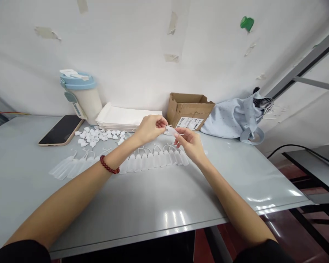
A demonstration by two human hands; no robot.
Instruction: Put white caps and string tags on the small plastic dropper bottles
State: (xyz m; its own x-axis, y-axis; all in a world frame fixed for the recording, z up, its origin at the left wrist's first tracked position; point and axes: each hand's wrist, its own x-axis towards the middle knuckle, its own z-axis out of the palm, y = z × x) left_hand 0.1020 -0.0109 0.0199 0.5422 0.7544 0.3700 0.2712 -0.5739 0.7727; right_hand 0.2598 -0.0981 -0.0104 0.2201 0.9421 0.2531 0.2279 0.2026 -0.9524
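Between my two hands, above the table, is a small translucent white plastic sleeve [171,130] with a thin white cord at its end. My left hand [151,128] pinches the cord end. At the sleeve's other end, my right hand [190,143] grips it between thumb and fingers. Below lies a row of similar sleeves [155,160], side by side with cord loops pointing to the wall. More looped sleeves [68,166] overlap at the left, partly behind my left forearm. A loose pile of small white pieces [91,136] lies beyond them.
Along the wall stand a blue-lidded cup [83,96], a stack of white paper or envelopes [131,116], an open cardboard box [190,111] and a light blue cloth bag [227,118]. A phone [60,130] lies left on the grey table [142,204]. A metal frame [304,67] rises right.
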